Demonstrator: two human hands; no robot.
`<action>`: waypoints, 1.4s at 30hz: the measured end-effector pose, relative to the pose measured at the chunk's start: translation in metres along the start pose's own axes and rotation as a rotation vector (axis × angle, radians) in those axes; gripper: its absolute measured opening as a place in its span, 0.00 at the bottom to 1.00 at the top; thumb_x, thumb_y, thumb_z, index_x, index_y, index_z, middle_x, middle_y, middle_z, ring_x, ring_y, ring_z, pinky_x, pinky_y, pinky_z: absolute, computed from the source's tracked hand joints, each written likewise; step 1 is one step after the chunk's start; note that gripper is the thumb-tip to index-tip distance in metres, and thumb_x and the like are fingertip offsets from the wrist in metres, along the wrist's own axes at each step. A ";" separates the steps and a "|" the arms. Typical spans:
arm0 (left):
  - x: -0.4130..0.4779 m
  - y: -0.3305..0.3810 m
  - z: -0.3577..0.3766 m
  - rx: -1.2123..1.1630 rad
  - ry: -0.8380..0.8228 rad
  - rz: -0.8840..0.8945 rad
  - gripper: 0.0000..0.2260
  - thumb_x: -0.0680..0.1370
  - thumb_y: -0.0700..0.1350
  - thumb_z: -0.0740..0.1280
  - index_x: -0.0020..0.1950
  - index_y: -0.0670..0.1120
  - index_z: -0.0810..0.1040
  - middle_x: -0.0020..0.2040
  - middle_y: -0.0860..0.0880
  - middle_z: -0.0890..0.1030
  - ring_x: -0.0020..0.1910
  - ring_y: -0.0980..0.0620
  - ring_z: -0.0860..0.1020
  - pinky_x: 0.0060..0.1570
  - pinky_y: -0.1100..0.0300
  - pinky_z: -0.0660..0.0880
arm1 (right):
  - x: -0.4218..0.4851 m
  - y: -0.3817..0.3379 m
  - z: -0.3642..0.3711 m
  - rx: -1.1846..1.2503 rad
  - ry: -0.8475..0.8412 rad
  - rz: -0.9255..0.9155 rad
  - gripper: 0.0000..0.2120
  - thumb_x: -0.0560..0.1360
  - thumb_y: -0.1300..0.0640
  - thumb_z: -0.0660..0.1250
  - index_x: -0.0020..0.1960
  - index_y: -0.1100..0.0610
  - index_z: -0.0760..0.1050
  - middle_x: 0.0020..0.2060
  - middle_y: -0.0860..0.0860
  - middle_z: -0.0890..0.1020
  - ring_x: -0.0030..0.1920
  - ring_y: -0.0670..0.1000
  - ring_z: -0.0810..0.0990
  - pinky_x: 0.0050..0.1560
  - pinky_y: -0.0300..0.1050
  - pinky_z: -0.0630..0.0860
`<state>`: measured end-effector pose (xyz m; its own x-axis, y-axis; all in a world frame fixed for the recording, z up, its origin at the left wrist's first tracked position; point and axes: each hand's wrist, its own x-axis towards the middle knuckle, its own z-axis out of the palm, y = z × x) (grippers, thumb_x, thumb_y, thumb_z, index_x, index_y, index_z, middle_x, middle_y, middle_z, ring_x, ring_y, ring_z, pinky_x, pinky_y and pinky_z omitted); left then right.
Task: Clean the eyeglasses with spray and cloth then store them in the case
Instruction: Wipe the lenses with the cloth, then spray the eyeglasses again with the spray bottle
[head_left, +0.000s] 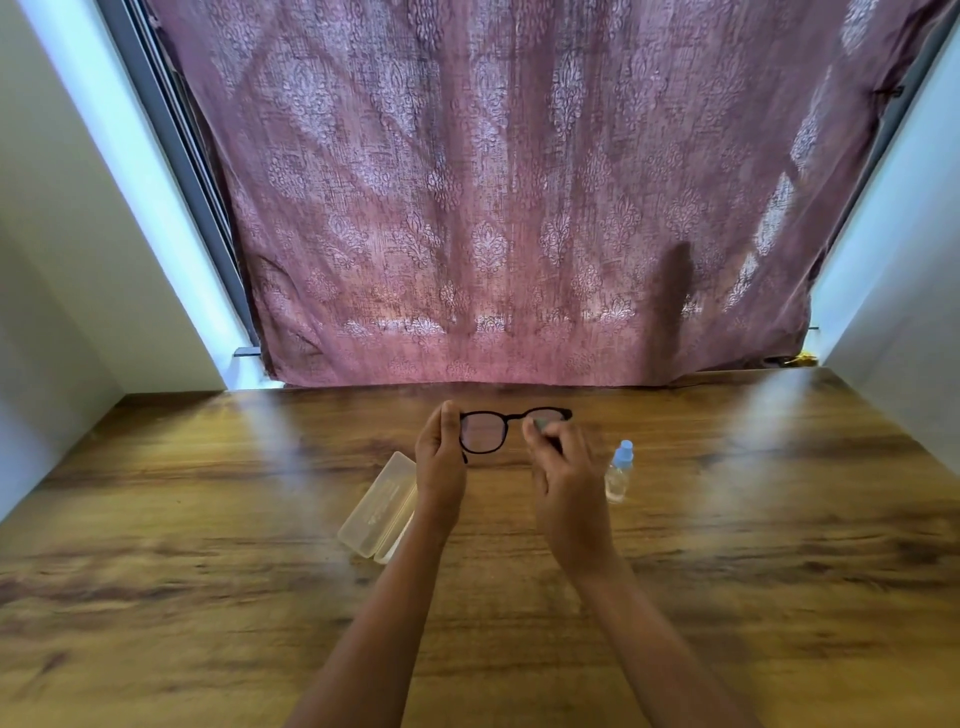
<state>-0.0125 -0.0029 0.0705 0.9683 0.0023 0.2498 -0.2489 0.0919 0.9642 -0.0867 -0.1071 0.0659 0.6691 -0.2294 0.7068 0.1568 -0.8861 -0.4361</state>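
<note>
Black-framed eyeglasses (485, 432) are held up above the wooden table (208, 519), lenses facing me. My left hand (441, 457) grips the frame's left end. My right hand (563, 467) pinches a small grey cloth (540, 425) against the right lens, which is mostly hidden by the fingers. A translucent glasses case (376, 509) lies shut on the table below my left wrist. To the right of my right hand stands a small clear spray bottle (619, 472) with a blue cap.
A patterned mauve curtain (519, 208) hangs along the table's far edge. White walls (78, 260) close in on both sides. The tabletop stretches wide to the left and right of my arms.
</note>
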 end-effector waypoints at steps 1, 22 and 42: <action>0.000 -0.001 -0.002 -0.001 0.000 -0.001 0.15 0.81 0.43 0.54 0.34 0.46 0.65 0.31 0.49 0.63 0.29 0.61 0.62 0.30 0.71 0.62 | -0.005 0.002 -0.001 0.000 -0.009 -0.018 0.17 0.70 0.71 0.69 0.58 0.66 0.77 0.42 0.55 0.77 0.46 0.45 0.70 0.54 0.32 0.68; 0.019 -0.037 -0.027 -0.187 -0.028 -0.212 0.17 0.82 0.46 0.53 0.33 0.47 0.65 0.27 0.55 0.67 0.27 0.59 0.65 0.34 0.62 0.62 | -0.058 0.074 -0.008 -0.040 -0.189 0.450 0.13 0.75 0.66 0.63 0.59 0.62 0.76 0.48 0.49 0.71 0.45 0.47 0.73 0.42 0.25 0.64; 0.016 -0.027 -0.032 -0.619 -0.105 -0.466 0.19 0.81 0.49 0.54 0.31 0.48 0.71 0.26 0.54 0.70 0.33 0.54 0.65 0.35 0.63 0.63 | 0.001 0.054 -0.035 0.574 -0.223 0.420 0.14 0.79 0.64 0.56 0.57 0.50 0.75 0.36 0.48 0.77 0.33 0.40 0.73 0.35 0.31 0.70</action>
<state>0.0106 0.0261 0.0458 0.9554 -0.2644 -0.1314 0.2695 0.5990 0.7540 -0.1028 -0.1698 0.0626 0.8782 -0.3614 0.3133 0.1693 -0.3777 -0.9103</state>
